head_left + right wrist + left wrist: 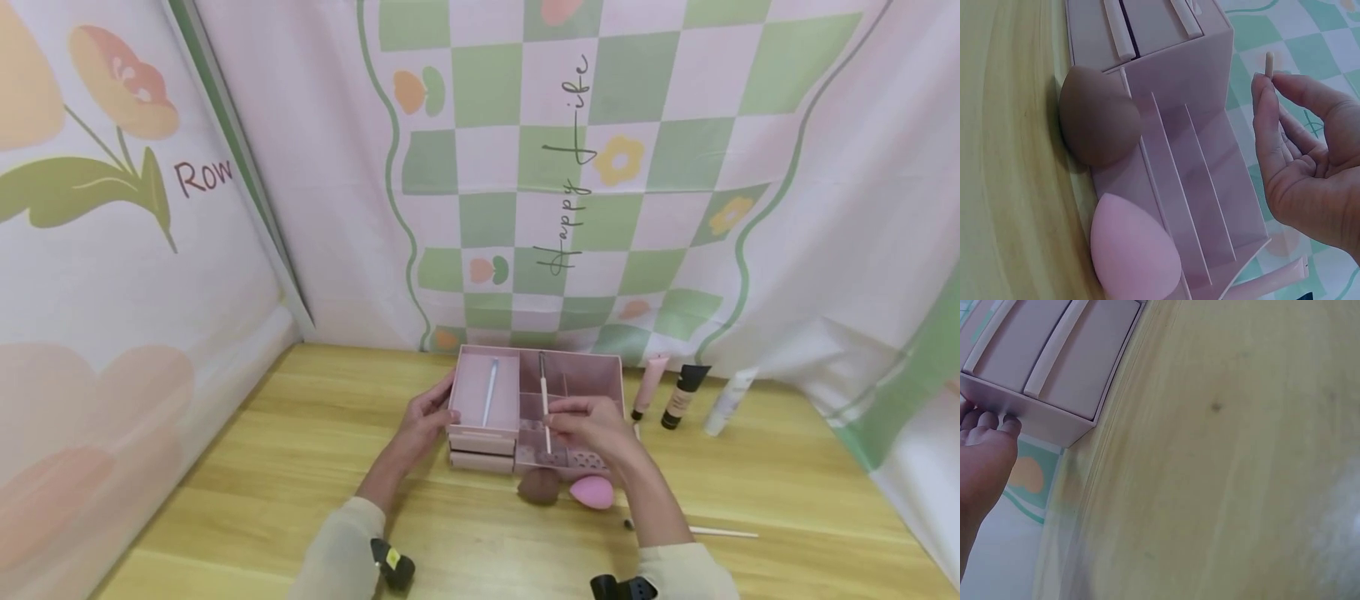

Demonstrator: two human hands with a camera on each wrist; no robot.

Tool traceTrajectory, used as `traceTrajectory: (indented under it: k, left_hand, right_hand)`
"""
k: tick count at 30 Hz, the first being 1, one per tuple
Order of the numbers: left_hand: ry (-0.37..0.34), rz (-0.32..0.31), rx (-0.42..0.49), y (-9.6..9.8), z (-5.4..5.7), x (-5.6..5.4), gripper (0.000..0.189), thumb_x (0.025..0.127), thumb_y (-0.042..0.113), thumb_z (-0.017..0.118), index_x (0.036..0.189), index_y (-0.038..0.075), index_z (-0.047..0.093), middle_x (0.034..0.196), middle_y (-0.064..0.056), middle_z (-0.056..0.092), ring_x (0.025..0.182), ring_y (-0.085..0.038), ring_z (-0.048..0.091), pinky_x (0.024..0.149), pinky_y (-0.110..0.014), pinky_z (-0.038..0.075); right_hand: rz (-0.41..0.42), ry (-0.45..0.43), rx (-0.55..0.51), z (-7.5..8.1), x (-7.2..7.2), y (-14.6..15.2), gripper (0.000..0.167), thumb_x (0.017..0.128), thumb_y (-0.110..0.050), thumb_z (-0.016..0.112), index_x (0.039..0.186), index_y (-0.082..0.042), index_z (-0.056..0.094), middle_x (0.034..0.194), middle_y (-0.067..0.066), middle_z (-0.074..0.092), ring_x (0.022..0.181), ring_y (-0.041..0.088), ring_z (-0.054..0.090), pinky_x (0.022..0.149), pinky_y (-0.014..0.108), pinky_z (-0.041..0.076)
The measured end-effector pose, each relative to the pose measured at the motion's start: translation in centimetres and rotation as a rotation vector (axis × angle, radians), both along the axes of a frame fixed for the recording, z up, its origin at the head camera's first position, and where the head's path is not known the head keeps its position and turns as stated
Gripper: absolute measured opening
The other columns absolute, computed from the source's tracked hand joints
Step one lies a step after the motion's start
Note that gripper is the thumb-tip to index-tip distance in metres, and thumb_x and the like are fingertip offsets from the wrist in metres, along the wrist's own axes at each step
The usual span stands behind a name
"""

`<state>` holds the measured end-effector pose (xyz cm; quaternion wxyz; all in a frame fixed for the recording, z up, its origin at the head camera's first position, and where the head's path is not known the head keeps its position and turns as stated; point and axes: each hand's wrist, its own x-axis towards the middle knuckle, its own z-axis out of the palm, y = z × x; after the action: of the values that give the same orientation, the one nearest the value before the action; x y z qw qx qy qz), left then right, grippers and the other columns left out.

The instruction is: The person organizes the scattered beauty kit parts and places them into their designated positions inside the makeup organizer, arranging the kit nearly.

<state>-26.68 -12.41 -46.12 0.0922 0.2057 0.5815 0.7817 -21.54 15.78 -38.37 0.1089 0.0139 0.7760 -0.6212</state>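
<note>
My right hand (596,425) pinches a makeup brush (545,408) by its pale handle between thumb and fingertips. The brush stands nearly upright over the open compartments of a pink desktop organizer (592,367), its dark tip pointing up. In the right wrist view the rounded handle end (1269,62) pokes out past the fingertips. My left hand (423,421) rests against the organizer's left side, thumb near the top rim. In the left wrist view its bent fingers (988,422) touch the side panel, below two drawers (1088,356). A slim pale stick (490,392) lies on the organizer's top tray.
A brown makeup sponge (538,487) and a pink one (592,492) lie before the organizer. Right of it stand a pink tube (649,385), a black-capped beige tube (684,398) and a white tube (729,403). Another brush (723,532) lies by my right forearm.
</note>
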Motion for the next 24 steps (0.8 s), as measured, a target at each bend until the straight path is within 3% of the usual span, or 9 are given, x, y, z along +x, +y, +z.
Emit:
traceTrajectory:
  k: [10,19,24]
  left_hand:
    - [-0.012,0.009,0.007,0.0,0.1,0.1,0.077,0.088,-0.009,0.049,0.157,-0.008,0.017,0.170,-0.024,0.010,0.159,-0.039,0.011,0.122,-0.025,0.034]
    - [-0.010,0.005,-0.001,-0.1,0.0,-0.1,0.075,0.088,-0.009,0.049,0.157,-0.007,0.018,0.170,-0.023,0.010,0.159,-0.039,0.011,0.123,-0.025,0.032]
    - [-0.014,0.003,0.011,-0.1,-0.1,-0.1,0.076,0.088,-0.010,0.048,0.157,-0.008,0.017,0.170,-0.023,0.010,0.159,-0.039,0.011,0.123,-0.024,0.033]
  right_hand:
    - [-0.007,-0.013,0.007,0.4,-0.3,-0.9,0.045,0.088,-0.013,0.074,0.128,0.007,0.063,0.110,0.011,0.076,0.084,0.009,0.070,0.083,0.023,0.065]
    - [0.035,-0.003,-0.017,1.0,-1.1,-1.8,0.043,0.089,-0.008,0.070,0.127,0.011,0.061,0.091,0.003,0.075,0.077,0.007,0.068,0.075,0.019,0.064]
    - [0.045,0.013,-0.020,1.3,-1.5,-2.4,0.042,0.089,-0.006,0.069,0.126,0.014,0.060,0.089,0.001,0.074,0.074,0.007,0.067,0.073,0.019,0.064]
